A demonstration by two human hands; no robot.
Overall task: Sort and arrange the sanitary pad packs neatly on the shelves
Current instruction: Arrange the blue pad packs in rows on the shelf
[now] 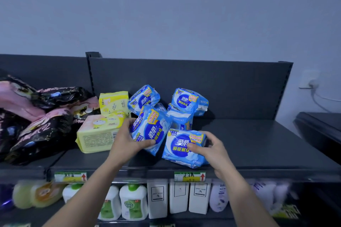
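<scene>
One wide-angle camera, worn on the person's head, faced forward and slightly down at the dark top shelf point(258, 140) from close in front. The grey wall point(166, 9) filled the upper frame; bottles point(133, 202) below edged the bottom.

The scene is lit dimly and evenly with a cool bluish cast, and only soft shadows are thrown by the blue packs point(186, 101) onto the dark shelf point(258, 134). Straight lines are bowed toward the edges by the wide-angle lens, and the bottles point(132, 202) on the lower tier are smeared by blur.
</scene>
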